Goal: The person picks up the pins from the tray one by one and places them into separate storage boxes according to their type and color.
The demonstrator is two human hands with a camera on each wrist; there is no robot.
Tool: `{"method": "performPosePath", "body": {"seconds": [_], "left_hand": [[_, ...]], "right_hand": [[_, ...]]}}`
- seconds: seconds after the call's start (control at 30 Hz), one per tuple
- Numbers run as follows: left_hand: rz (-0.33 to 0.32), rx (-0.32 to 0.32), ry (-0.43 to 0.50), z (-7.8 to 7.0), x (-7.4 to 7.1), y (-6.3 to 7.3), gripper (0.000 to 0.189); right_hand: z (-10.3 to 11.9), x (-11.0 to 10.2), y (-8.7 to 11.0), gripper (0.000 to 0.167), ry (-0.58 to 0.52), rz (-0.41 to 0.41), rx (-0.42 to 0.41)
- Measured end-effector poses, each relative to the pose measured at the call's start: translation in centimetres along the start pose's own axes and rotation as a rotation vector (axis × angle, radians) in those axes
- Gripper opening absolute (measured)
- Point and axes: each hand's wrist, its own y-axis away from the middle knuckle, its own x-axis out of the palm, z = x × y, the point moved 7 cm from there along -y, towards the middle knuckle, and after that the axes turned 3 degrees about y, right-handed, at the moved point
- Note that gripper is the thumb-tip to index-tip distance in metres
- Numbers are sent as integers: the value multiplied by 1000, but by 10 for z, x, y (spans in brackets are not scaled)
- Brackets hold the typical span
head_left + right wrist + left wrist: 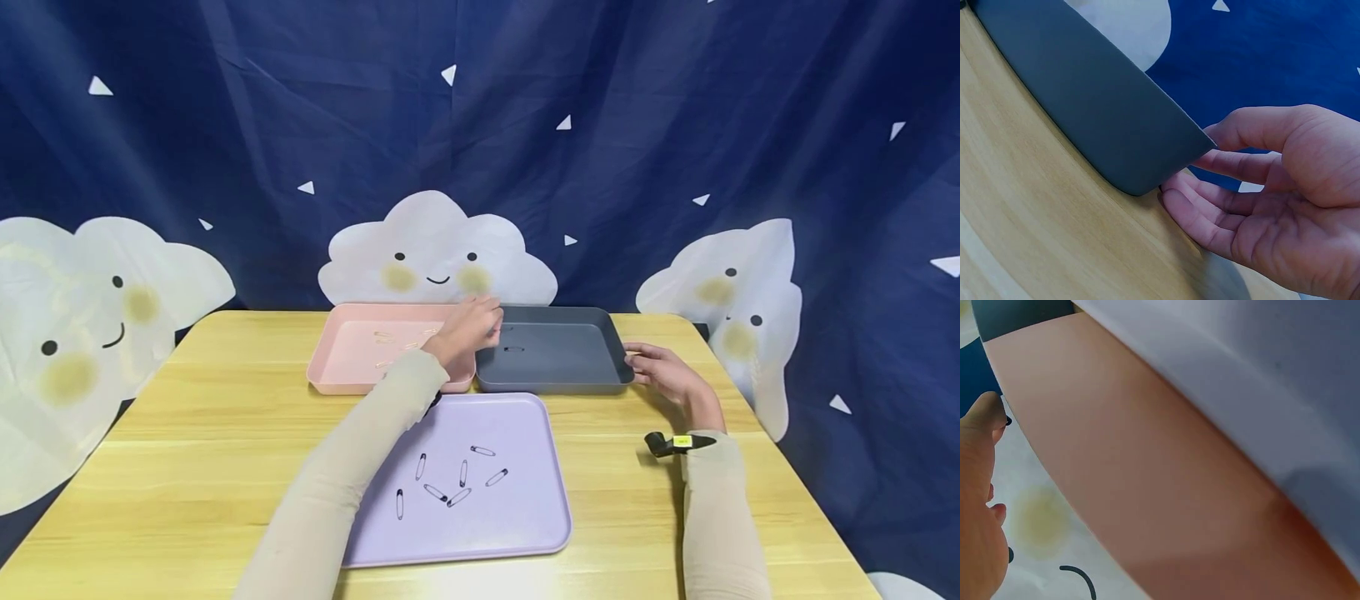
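Note:
My left hand (467, 327) is over the seam between the pink tray (322, 358) and the dark grey tray (555, 387), fingers bent and fingertips hidden; I cannot tell whether they pinch anything. In the left wrist view the hand (982, 506) shows only at the left edge, past the pink tray's wall (1116, 437). My right hand (671, 379) touches the right end of the grey tray, its fingers loosely bent against the outer corner (1147, 162) in the right wrist view. A dark safety pin (513, 349) lies in the grey tray; several gold-coloured safety pins (383, 340) lie in the pink one.
Nearer on the wooden table (187, 467), a lilac tray (517, 525) bears several black-headed safety pins (463, 473), spread over its middle. My left forearm (352, 467) crosses its left side. A dark blue curtain (525, 167) with clouds hangs behind the table.

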Motion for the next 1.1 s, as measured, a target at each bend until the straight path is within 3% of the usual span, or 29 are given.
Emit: {"method": "performPosePath", "body": {"seconds": [0.2, 0.57, 1.1], "left_hand": [[-38, -10, -57, -1, -2, -2, 4], [139, -99, -70, 4, 11, -3, 28], [190, -112, -1, 3, 11, 2, 38]], "right_hand": [[-1, 0, -1, 58, 32, -3, 8], [-1, 0, -1, 56, 26, -6, -10], [0, 1, 0, 59, 32, -10, -1]]}}
